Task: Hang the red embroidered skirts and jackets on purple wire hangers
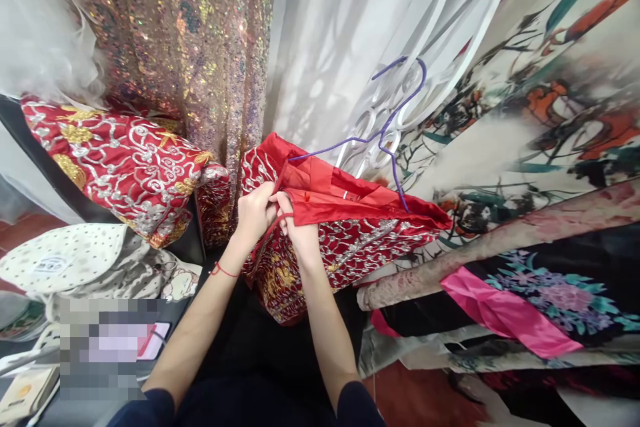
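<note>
**Both hands pinched on the red garment's opening**

Head view: your left hand [255, 210] and right hand [299, 230] meet thumb to thumb at the near corner of the red garment [350, 240]. Each is closed in a pinch on the plain red lining at its open edge. Your left fingers are curled over the fold. Your right thumb and forefinger press the cloth just beside them. A thin red strap [274, 225] runs from the pinch down toward your left wrist, where a red thread bracelet [223, 271] sits.

The garment spreads rightward from the grip, with silver and gold embroidery on its outer face. The purple hanger [385, 137] is threaded into it, its hook rising up and to the right of your hands.

Directly behind the grip hangs a sequinned fabric [200, 47], with a white sheer curtain [340, 27] beside it. A painted print cloth [550, 100] crowds in from the right. Lower right of the grip lie a black floral cloth [565, 293] and a pink satin strip [505, 313]. To the left of your left hand sits a second red embroidered piece [115, 160], close but not touching your fingers. Below that piece is a white dotted cloth [75, 257]. Your forearms cover the dark surface beneath the grip.
</note>
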Available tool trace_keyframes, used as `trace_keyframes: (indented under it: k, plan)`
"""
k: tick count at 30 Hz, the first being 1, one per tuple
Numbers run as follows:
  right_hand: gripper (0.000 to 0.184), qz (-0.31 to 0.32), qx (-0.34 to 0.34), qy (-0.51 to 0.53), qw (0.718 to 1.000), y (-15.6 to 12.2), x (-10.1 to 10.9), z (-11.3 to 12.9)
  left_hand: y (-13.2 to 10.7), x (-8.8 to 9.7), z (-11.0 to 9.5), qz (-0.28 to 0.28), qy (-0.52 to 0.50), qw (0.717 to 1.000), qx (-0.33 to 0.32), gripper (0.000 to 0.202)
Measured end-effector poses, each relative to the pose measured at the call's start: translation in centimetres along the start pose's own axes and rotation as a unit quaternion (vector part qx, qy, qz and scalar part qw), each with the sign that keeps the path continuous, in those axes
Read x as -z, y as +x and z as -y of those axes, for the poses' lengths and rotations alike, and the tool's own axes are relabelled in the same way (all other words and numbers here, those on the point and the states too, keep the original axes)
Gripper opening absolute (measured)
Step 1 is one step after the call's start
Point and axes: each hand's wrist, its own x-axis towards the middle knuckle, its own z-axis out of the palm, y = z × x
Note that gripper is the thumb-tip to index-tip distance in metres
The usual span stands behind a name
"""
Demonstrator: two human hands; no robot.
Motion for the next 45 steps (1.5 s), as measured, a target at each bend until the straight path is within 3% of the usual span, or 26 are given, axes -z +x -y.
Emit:
trace_keyframes:
  k: [5, 8, 12, 18, 20, 24, 28, 31, 33, 35, 38, 41, 45]
  plan:
    - [0.041, -0.034, -0.013, 0.081, 0.996, 0.2, -0.4, 0.2, -0.2, 0.0, 0.1, 0.038, -0.02, 0.999, -0.022, 0.016]
    - [0.047, -0.064, 0.02, 0.138, 0.988, 0.0, -0.5, 1.3, -0.7, -0.2, -0.2, 0.042, -0.044, 0.998, -0.03, 0.022]
    - [0.037, -0.032, 0.081, 0.169, 0.982, -0.1, -0.2, 3.0, -1.3, 0.1, -0.8, 0.034, -0.055, 0.998, -0.025, 0.026]
    - [0.036, 0.014, 0.077, 0.127, 0.989, 0.3, 0.6, 2.5, -1.0, 0.9, -1.0, 0.057, -0.085, 0.993, 0.052, 0.021]
    - [0.035, 0.029, 0.068, 0.12, 0.99, 0.5, 1.0, 2.1, -0.8, 0.9, -1.3, 0.062, -0.182, 0.977, 0.088, 0.022]
    - [0.036, 0.053, 0.057, 0.144, 0.986, 0.6, 1.4, 1.7, -1.0, 1.1, -2.3, 0.064, -0.391, 0.904, 0.162, 0.037]
    - [0.036, 0.049, 0.057, 0.142, 0.987, -1.2, 2.2, 0.2, -3.7, 2.3, -3.3, 0.02, -0.435, 0.868, 0.24, 0.033]
    - [0.03, 0.037, 0.042, 0.113, 0.992, -3.5, 2.6, -2.6, -7.3, 2.9, -3.6, -0.027, -0.428, 0.845, 0.319, 0.03]
    - [0.026, 0.008, 0.066, 0.094, 0.993, -5.0, 2.6, -4.9, -9.6, 2.8, -3.7, -0.029, -0.42, 0.835, 0.354, 0.03]
    - [0.026, -0.018, 0.083, 0.085, 0.993, -6.2, 2.3, -7.0, -11.0, 2.5, -3.7, 0.001, -0.415, 0.836, 0.36, 0.032]
    - [0.027, -0.006, 0.078, 0.095, 0.992, -7.3, 2.0, -8.9, -11.7, 1.8, -3.7, 0.035, -0.386, 0.86, 0.331, 0.031]
    - [0.022, -0.011, 0.098, 0.081, 0.992, -7.9, 2.2, -9.0, -11.5, 1.5, -3.9, 0.058, -0.362, 0.879, 0.304, 0.028]
    - [0.014, -0.09, 0.139, 0.037, 0.985, -8.2, 3.1, -8.5, -11.2, 1.5, -5.0, 0.092, -0.343, 0.881, 0.314, 0.034]
